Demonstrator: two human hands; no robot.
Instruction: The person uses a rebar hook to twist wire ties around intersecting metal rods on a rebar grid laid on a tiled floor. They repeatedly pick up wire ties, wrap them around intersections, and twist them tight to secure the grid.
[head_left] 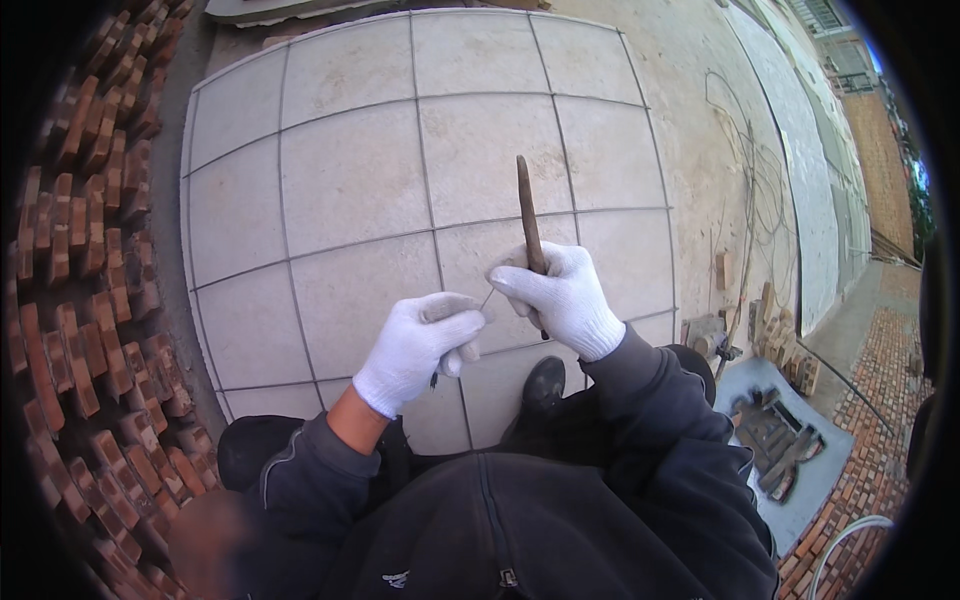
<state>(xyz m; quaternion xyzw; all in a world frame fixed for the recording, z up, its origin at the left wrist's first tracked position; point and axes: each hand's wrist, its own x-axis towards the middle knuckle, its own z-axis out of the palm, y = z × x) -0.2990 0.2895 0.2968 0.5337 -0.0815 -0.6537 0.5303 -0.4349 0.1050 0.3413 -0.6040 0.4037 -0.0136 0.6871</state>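
Note:
Both my hands wear white gloves and are held close together above a grid of thin steel bars (428,180). My left hand (412,345) is closed in a pinch on a thin wire (487,299). That wire spans the small gap to the fingers of my right hand (572,300). Dark thin ends poke out beneath the left palm; what they belong to is hidden. Gripped in my right fist is a brown, rusty-looking rod (527,205), its longer part pointing away from me and a short end showing below. The wire's right end is hidden at the fingertips.
Under the grid lies a pale slab (350,190). Stacked red bricks (85,250) line the left side. On the right are loose wire (755,180), wood blocks (765,310), and a grey sheet (820,450) bearing dark pieces. My shoe (543,382) stands at the grid's near part.

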